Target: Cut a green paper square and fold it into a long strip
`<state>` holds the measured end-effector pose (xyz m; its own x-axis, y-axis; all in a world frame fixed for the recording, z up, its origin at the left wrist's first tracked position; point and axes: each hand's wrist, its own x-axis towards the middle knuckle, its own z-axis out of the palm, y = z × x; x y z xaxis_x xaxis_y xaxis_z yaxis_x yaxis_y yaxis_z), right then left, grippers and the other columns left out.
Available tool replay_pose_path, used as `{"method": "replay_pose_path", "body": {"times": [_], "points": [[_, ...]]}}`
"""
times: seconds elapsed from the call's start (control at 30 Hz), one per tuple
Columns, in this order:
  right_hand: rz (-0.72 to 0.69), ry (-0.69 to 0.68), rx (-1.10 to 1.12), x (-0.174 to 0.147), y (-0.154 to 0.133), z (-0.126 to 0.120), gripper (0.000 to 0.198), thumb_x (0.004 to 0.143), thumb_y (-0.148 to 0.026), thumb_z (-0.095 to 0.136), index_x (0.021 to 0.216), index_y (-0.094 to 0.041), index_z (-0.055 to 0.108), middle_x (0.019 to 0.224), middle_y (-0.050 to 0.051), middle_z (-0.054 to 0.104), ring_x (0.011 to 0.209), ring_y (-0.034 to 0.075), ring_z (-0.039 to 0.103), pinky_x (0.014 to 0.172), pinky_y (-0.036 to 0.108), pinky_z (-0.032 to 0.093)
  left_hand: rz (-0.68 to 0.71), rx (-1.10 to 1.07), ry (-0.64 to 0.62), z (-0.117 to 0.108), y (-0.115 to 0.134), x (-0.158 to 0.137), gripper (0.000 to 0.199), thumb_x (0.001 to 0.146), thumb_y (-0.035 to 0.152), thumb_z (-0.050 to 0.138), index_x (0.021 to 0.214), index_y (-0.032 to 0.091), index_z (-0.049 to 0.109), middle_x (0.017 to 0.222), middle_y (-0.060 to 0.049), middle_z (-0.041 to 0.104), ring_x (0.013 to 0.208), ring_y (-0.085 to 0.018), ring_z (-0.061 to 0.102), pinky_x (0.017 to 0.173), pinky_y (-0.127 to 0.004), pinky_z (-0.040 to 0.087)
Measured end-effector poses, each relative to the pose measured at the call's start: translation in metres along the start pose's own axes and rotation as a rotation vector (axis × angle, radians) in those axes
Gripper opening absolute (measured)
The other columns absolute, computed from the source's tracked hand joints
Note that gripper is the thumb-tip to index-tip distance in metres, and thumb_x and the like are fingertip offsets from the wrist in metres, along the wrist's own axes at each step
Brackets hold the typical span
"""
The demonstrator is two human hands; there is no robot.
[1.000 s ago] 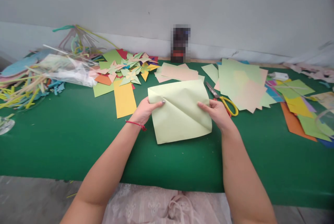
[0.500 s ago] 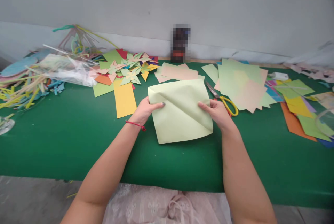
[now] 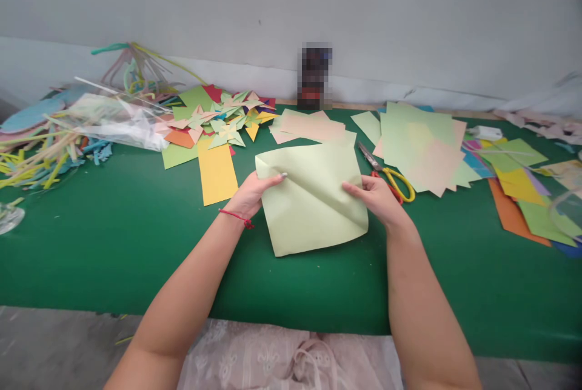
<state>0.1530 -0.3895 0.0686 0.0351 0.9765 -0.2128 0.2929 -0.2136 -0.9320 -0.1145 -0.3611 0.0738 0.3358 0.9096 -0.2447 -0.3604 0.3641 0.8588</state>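
A square sheet of pale green paper [image 3: 309, 214] is held up in front of me, bowed with a diagonal ripple across it. My left hand [image 3: 254, 193] pinches its left edge, thumb on the near face and fingers behind. On the opposite edge my right hand [image 3: 375, 195] grips the sheet the same way, its fingers partly hidden behind the paper. Just past my right hand lies a pair of scissors [image 3: 394, 182] with yellow and red handles. A yellow paper rectangle [image 3: 217, 174] rests on the table to the left of my left hand.
Folded paper stars [image 3: 230, 117] are heaped at the back left, beside a tangle of coloured strips [image 3: 50, 150] and a clear plastic bag [image 3: 131, 126]. Green and pink sheets [image 3: 418, 141] lie back right. More coloured paper [image 3: 522, 187] is at far right. A blurred dark object [image 3: 314, 77] stands against the wall.
The green sheet has dipped slightly towards me and shifted a little left, and its ripple looks deeper. Both hands keep their grip on it.
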Motion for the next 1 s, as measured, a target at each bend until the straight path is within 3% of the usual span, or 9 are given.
{"method": "replay_pose_path", "body": {"times": [0.47,0.7,1.0], "points": [[0.005,0.006,0.000,0.0000,-0.0022,0.0018,0.033,0.065,-0.048,0.071,0.067,-0.017,0.061,0.068,0.001,0.061,0.058,0.011,0.052,0.051,0.023,0.040,0.034,0.016,0.040,-0.0008,-0.0024,0.0011,0.039,0.068,0.029,0.075,0.104,0.019,0.067,0.109,-0.007,0.068,0.099,-0.025,0.064,0.083,-0.035,0.052],[0.009,0.002,-0.012,0.0002,-0.0032,0.0028,0.034,0.065,-0.049,0.070,0.067,-0.017,0.060,0.068,0.001,0.060,0.058,0.012,0.051,0.051,0.023,0.040,0.097,0.122,0.211,0.0020,-0.0027,0.0013,0.042,0.064,0.038,0.077,0.098,0.015,0.068,0.107,-0.010,0.068,0.096,-0.027,0.064,0.080,-0.036,0.053],[-0.006,0.008,-0.043,0.0005,-0.0020,0.0020,0.035,0.066,-0.051,0.069,0.069,-0.017,0.061,0.071,0.003,0.061,0.060,0.013,0.052,0.051,0.024,0.041,0.117,0.151,0.289,-0.0024,-0.0051,0.0053,0.044,0.059,0.040,0.079,0.093,0.014,0.068,0.101,-0.011,0.069,0.084,-0.022,0.067,0.073,-0.032,0.054]]}}
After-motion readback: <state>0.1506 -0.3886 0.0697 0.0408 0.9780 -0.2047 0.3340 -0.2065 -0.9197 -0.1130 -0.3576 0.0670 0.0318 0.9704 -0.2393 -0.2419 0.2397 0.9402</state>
